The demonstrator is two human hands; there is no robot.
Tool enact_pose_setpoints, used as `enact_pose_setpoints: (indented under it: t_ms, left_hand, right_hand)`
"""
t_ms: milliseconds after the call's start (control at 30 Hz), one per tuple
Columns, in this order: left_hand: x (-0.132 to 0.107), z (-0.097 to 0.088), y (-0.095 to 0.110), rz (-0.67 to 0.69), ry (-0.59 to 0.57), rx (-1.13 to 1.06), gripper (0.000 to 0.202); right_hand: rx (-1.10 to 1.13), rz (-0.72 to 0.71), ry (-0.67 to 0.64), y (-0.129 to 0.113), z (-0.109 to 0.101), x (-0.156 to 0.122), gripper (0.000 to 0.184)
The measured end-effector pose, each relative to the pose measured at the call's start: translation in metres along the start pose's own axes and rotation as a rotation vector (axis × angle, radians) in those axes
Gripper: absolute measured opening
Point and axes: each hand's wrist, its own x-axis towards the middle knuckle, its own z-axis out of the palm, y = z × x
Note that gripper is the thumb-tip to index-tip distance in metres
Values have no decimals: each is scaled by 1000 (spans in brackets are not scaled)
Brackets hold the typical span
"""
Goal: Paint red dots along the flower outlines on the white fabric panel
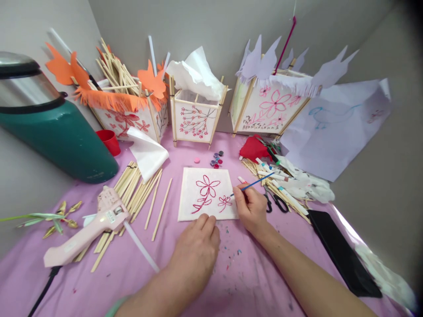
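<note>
A white square panel lies flat on the purple cloth before me, with two pink-red flowers painted on it. My right hand pinches a thin paintbrush with a blue handle. The brush tip is at the smaller flower, on the panel's right side. Resting by the panel's near edge is my left hand, its fingers laid down side by side and its thumb hidden. Beyond the panel stand several small paint pots, one pink pot apart from them.
Wooden sticks and a pink glue gun lie left, near a green bottle. Decorated paper lanterns line the wall. Black scissors, markers and a black phone-like slab lie right.
</note>
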Motion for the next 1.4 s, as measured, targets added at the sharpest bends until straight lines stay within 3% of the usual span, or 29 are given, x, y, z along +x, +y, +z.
enact_pose_setpoints:
  t_ms: [333,1400]
  left_hand:
    - [0,1,-1,-12,-19,-22,22]
    - [-1,3,0,-13,-8,-25,20]
  right_hand:
    - [-5,-64,-31,1,-1,1,12]
    - [4,-53,-46,5,4,2,8]
